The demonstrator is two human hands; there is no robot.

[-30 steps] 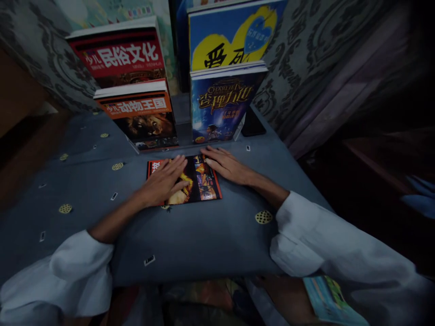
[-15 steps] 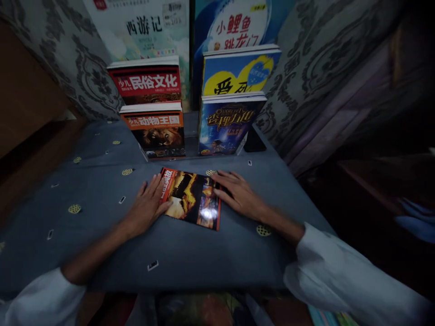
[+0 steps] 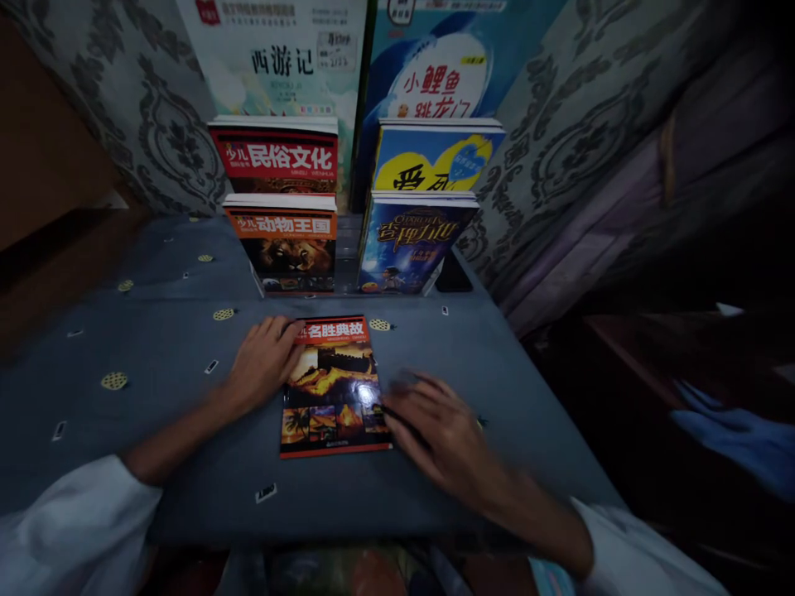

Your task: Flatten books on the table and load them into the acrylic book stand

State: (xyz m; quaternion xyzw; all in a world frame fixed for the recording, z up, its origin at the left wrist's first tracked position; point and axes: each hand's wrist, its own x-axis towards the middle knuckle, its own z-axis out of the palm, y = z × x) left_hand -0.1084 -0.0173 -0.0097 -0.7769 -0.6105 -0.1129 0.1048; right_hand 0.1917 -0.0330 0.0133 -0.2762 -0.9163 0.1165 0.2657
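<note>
A thin book (image 3: 332, 372) with a red title band, a Great Wall picture and a row of small photos lies face up on the blue cloth, nearly square to me. My left hand (image 3: 264, 360) is closed at its upper left edge, with bent fingers covering part of the title. At the lower right edge is my right hand (image 3: 438, 426), blurred, its fingers apart and the thumb beside the cover. Whether that thumb touches the book I cannot tell. Behind stand the lion-cover book (image 3: 289, 252) and the dark blue book (image 3: 413, 248), both upright in clear holders.
A red-banded book (image 3: 282, 157) and a yellow-heart book (image 3: 435, 157) stand in the second row. Taller books, one pale green (image 3: 279, 91) and one blue (image 3: 385, 74), rise against the patterned wall. A dark flat object (image 3: 455, 273) lies right of the holders on the blue tablecloth (image 3: 199, 463).
The book has turned from slanted to nearly upright toward me and slid nearer. My right hand has moved down and toward me; my left fingers have bent at the book's edge.
</note>
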